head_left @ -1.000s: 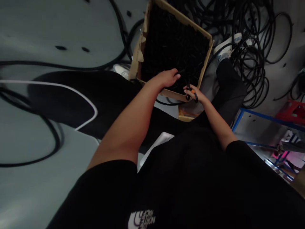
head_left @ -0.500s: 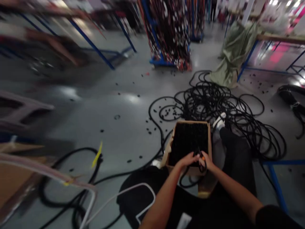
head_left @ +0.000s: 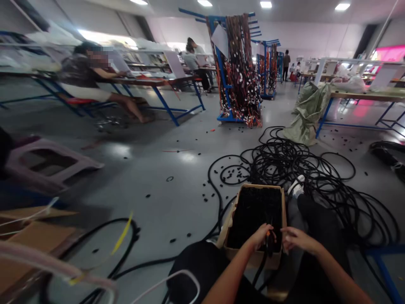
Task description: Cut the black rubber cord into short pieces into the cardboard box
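Showing a seated person's two hands meeting over the near edge of a cardboard box (head_left: 230,215) filled with small black pieces, indistinct in the dark. The left hand (head_left: 262,236) has its fingers closed on a black cable (head_left: 268,247) with an orange mark; the right hand (head_left: 295,240) rests beside it, fingers curled, grip unclear. A tangled cable heap (head_left: 303,162) lies beyond on the floor (head_left: 158,177).
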